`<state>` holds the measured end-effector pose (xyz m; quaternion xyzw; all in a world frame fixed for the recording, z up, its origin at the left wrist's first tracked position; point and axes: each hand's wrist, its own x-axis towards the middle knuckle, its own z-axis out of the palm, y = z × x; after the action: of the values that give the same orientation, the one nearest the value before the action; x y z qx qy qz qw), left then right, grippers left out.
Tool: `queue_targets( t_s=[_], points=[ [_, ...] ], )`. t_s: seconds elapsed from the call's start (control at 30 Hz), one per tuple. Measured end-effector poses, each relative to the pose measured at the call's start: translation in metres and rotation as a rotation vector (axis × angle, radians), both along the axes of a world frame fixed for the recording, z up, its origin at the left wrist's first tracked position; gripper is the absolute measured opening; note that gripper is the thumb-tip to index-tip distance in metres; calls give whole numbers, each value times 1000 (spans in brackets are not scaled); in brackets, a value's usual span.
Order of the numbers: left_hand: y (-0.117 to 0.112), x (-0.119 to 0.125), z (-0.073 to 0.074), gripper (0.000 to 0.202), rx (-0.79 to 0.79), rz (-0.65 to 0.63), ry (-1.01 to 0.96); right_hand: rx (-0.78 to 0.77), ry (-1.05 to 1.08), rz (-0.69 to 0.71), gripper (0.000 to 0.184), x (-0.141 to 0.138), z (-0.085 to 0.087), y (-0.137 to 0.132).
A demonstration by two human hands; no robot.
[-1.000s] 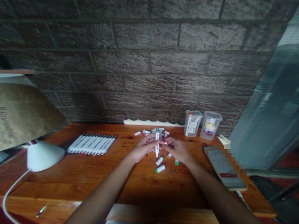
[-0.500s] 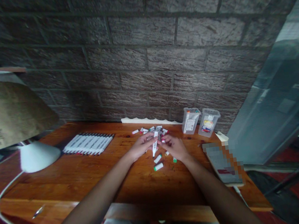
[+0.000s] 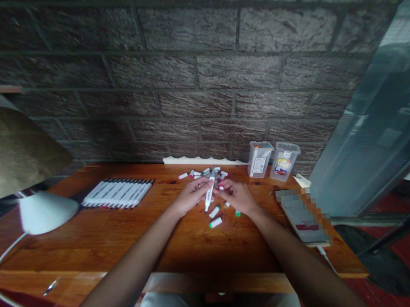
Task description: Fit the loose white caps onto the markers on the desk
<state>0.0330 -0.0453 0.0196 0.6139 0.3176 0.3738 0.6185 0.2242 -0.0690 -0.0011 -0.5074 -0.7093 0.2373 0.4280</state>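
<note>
Bare wood of the surface (image 3: 71,249) at the left, with a white desk lamp (image 3: 47,211) on the left side and a row of white markers (image 3: 117,194) lying side by side near the rear edge. Next, left hand (image 3: 191,197), fingers (image 3: 199,188) closed on a white marker (image 3: 210,193) above the middle of the surface, lower end now slanting further toward the front left than a second ago. Right hand (image 3: 237,197) just beside, fingers curled together, any hold hidden. Loose white marker parts (image 3: 215,222) scattered around both hands. Farther right, two clear plastic containers (image 3: 271,160) near the rear right corner; a pixelated flat object (image 3: 302,216) by the right edge.
</note>
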Motion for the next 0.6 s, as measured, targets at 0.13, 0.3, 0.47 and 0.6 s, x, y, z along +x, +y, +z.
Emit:
queue_targets(
  t_s=[0.13,0.3,0.47,0.6],
  points=[
    [1,0,-1,54,4,5,13,-12,-13,26,22,0,0,0],
    [4,0,-8,50,66,3,68,-36,-87,52,31,-1,3,-4],
    [5,2,-13,42,164,-60,101,-58,-155,115,27,0,8,-8],
    [5,3,-12,37,218,-67,95,-50,-156,127,22,1,8,-8]
  ],
)
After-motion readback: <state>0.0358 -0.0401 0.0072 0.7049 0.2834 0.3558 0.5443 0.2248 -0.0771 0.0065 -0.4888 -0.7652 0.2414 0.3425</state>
